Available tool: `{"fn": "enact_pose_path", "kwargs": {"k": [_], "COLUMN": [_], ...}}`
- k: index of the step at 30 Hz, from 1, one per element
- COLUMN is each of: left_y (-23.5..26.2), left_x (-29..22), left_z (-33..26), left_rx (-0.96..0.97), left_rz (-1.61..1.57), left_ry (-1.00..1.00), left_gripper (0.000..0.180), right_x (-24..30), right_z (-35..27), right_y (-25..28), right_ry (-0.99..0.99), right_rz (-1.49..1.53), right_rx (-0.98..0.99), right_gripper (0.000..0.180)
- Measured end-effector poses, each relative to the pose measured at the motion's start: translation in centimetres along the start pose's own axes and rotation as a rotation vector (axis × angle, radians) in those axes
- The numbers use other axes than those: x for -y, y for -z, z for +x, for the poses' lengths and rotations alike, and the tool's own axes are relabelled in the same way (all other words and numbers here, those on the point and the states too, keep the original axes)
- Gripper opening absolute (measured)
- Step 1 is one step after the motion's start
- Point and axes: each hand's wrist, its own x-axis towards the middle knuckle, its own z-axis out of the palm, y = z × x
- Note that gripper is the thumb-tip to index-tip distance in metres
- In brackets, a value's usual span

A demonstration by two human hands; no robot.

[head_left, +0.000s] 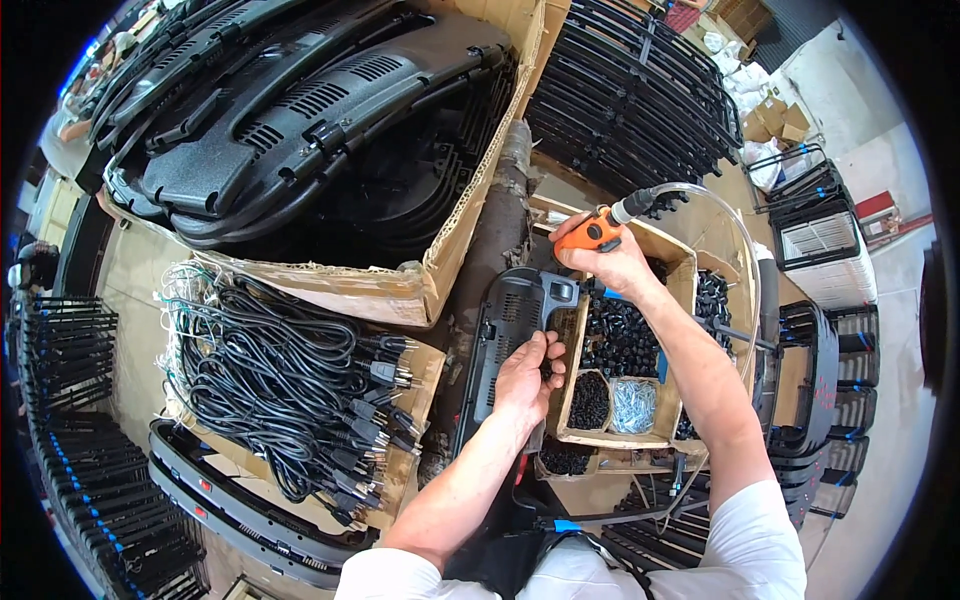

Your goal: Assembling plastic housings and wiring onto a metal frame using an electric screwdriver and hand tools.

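Note:
My right hand (612, 262) grips an orange air-powered screwdriver (596, 230) with a clear hose (720, 215) running off its back end; its tip points down at the top end of a black plastic panel (508, 330). My left hand (528, 375) rests on the panel's right edge and holds it against the wooden parts box (568, 385). The panel stands lengthwise in front of me, with vent slots on its face.
The wooden box holds black screws (620, 335), a cup of black parts (589, 400) and silver screws (633, 405). A carton of black power cords (290, 385) lies left. A big carton of black moulded panels (310, 130) sits behind it. Stacked black parts surround me.

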Motion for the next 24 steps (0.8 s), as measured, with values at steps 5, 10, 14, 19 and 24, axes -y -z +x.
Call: {"fn": "enact_pose_path", "kwargs": {"k": [5,10,14,19,24], "left_y": [0.4,-1.1,-1.2,-1.3,-0.4], "left_x": [0.1,-0.5,-0.8,-0.7,-1.3], "left_z": [0.6,0.4,0.9,1.8,2.8], "left_rx": [0.036,-0.067,-0.048,-0.024,-0.062], "left_rz": [-0.02,-0.034,-0.1,-0.165,-0.319], "left_ry": [-0.007,-0.051,-0.049,-0.067,-0.082], "left_gripper": [0.024,0.024,0.024,0.026,0.025], "right_x": [0.3,-0.1,-0.4,-0.2,3.5], "right_z": [-0.1,-0.2,-0.5,-1.1,-6.0], "right_y": [-0.4,-0.8,-0.9,-1.8,-2.7], "right_ry": [-0.008,0.029,0.018,0.04,0.091], "right_rz": [-0.024,-0.054,-0.015,-0.049,0.043], "right_rx": [0.031,0.021,-0.004,-0.071,-0.002], "right_gripper": [0.03,0.031,0.035,0.04,0.054]}}
